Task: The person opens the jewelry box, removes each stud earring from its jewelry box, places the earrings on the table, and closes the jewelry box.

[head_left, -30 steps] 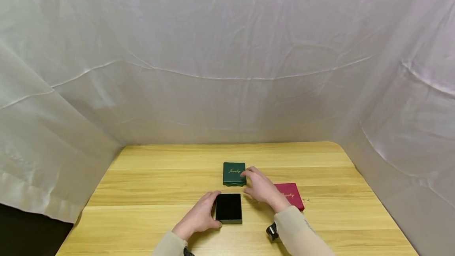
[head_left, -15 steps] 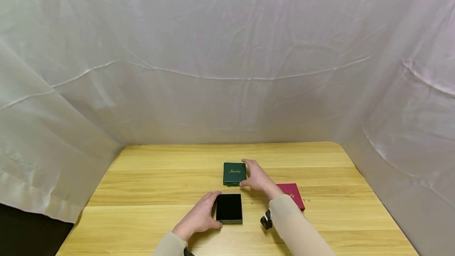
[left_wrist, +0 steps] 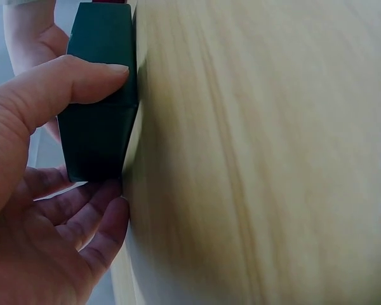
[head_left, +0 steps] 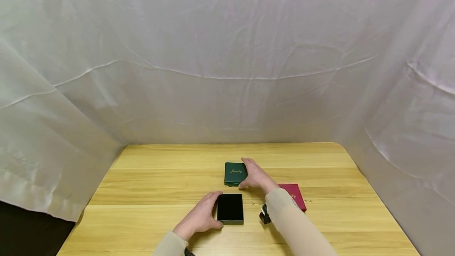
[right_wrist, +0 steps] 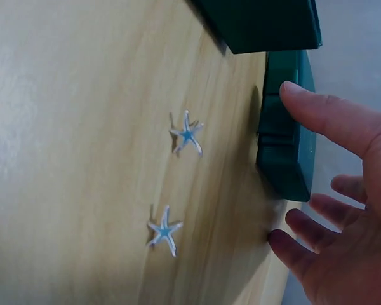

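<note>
A dark green jewelry box base with a black inside lies in the middle of the table. My left hand grips its left side, thumb near the front corner and fingers at the far one; the left wrist view shows thumb and fingers at opposite faces. Beyond it lies a dark green piece marked "Jewelry", which looks like a lid. My right hand spans that piece's right side. In the right wrist view its thumb touches the notched front edge, while its other fingers look spread beyond the far end.
A crimson jewelry box sits at the right, partly behind the right sleeve. Two starfish-shaped ornaments, one and another, lie on the wooden table. Pale curtains hang at the back and sides.
My right hand has shifted from over the right edge of the green lid-like piece to a spread hold-like position along its right side. The left hand stays on the box base.
</note>
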Demonstrator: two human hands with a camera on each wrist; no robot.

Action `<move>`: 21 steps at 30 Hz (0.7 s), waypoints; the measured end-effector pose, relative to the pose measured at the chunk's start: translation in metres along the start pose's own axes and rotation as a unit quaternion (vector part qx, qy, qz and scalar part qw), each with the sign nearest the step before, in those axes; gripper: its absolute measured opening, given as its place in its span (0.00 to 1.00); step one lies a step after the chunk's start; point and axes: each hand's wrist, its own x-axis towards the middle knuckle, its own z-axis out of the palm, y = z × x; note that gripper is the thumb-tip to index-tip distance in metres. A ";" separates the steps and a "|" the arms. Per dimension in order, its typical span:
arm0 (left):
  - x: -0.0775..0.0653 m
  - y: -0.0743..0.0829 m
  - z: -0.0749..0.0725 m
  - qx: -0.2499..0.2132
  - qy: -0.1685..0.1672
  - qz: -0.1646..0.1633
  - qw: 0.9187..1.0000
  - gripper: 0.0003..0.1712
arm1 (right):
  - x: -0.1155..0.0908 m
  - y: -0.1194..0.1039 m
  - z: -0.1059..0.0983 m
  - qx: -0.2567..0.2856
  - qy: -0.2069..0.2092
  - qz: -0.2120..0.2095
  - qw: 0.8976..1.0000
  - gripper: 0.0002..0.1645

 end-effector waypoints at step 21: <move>-0.004 -0.002 -0.002 -0.020 -0.003 0.002 1.000 0.60 | -0.005 -0.005 -0.005 -0.020 0.018 -0.010 1.000 0.62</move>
